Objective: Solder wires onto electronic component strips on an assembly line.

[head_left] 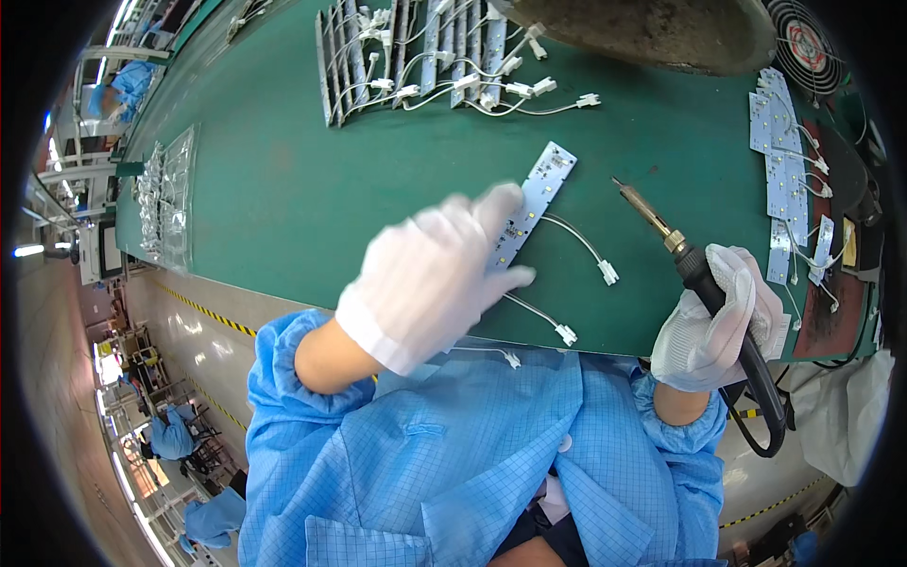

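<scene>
My left hand (430, 274), in a white glove and slightly smeared by motion, grips the lower part of a narrow white LED circuit board (550, 175). Its index finger lies over the board's left edge, and the thumb crosses near the lower end; the rest is hidden under the hand. White wires with plug connectors (607, 273) trail to the right of that hand, and a lower connector (565, 335) hangs near the table edge. My right hand (718, 321), also gloved, is closed round a soldering iron (697, 274). The iron's tip points up and left, apart from the board.
Several wired LED strips (458, 57) lie at the back of the green table (265, 189). More LED boards (784, 180) line the right side, beside a round fan grille (805, 42). A dark metal hood (661, 33) overhangs the back. Clear plastic packaging (175, 203) rests at far left.
</scene>
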`<move>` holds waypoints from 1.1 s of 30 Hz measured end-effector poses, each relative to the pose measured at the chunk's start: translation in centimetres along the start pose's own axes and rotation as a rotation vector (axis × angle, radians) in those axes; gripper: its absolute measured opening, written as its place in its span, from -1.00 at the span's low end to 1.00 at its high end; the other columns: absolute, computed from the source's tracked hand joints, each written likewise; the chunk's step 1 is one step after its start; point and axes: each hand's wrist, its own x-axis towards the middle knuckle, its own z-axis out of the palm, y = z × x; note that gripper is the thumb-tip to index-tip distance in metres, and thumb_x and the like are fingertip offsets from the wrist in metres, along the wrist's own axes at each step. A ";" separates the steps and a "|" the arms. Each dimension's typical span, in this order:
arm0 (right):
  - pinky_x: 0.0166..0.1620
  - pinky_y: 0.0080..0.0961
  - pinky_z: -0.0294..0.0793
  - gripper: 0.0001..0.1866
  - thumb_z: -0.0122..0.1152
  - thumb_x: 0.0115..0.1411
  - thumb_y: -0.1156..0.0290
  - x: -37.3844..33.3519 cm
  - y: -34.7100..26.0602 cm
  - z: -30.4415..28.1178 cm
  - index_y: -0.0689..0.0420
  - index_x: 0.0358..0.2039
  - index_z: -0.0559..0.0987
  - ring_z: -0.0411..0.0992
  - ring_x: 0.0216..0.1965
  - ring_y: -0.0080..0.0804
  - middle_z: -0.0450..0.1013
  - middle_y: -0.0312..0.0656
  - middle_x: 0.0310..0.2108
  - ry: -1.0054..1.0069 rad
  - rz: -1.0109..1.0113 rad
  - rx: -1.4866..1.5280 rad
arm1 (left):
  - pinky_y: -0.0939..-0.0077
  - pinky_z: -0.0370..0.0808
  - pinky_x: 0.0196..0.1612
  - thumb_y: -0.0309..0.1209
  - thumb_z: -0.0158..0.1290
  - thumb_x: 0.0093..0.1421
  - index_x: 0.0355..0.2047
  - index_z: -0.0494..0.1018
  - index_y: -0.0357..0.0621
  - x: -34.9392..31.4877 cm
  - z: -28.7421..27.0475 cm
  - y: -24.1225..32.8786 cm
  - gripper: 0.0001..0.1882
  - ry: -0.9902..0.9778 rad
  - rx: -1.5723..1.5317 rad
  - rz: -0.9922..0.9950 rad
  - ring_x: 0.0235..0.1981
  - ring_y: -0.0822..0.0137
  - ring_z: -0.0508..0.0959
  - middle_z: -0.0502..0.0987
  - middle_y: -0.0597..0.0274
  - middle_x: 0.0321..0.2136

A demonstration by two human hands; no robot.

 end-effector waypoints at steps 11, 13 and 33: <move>-0.38 -0.52 0.53 -0.83 -0.01 0.13 0.64 0.8 -0.5 1.3 0.38 -0.24 0.40 0.44 -0.44 -0.33 0.44 -0.08 -0.39 0.055 -0.340 -0.576 | 0.45 0.47 -0.30 -0.26 0.16 -0.03 -0.08 0.39 -0.21 -0.9 -8.7 -14.2 -0.50 0.452 -0.543 -0.420 -0.40 0.36 0.53 0.55 0.15 -0.43; -0.37 -0.52 0.54 -0.74 0.09 0.07 0.69 0.6 -1.2 0.5 0.37 -0.18 0.38 0.44 -0.41 -0.33 0.43 -0.07 -0.37 -0.002 -0.327 -0.555 | 0.36 0.47 -0.25 -0.22 0.17 -0.06 -0.14 0.43 -0.21 0.2 -9.0 -22.1 -0.52 0.585 -0.107 -0.624 -0.37 0.19 0.55 0.55 0.03 -0.40; -0.25 -0.44 0.49 -0.69 -0.03 0.09 0.70 -2.2 1.2 0.5 0.33 -0.10 0.38 0.41 -0.29 -0.24 0.40 -0.05 -0.27 0.030 0.247 -0.124 | 0.58 0.41 -0.27 -0.16 0.15 0.03 -0.26 0.56 -0.10 9.4 -4.9 -21.5 -0.66 0.172 -0.398 -0.296 -0.35 0.43 0.50 0.56 0.19 -0.40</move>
